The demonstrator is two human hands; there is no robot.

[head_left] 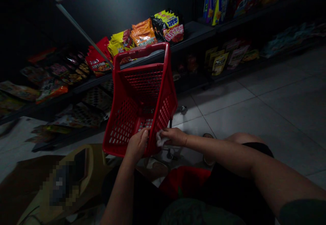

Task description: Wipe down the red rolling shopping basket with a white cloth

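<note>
A red plastic shopping basket [166, 82] on small wheels stands in front of me, with slotted walls and its inside turned toward me. My left hand [137, 145] is closed around the near rim, thumb on top and some fingers hidden inside. Against the outer right wall, my right hand [175, 136] pinches a crumpled white cloth [161, 139], which touches the red plastic near the lower corner. A metal pole handle [81, 31] slants from the upper left down to the basket's far left corner.
Dark shelves [198, 31] run behind the basket, stocked with yellow packets [119, 43], orange packets [143, 33] and other snack bags. A tan stool-like surface [89, 163] at lower left bears a partly blurred dark object. Pale floor tiles [254, 116] extend to the right.
</note>
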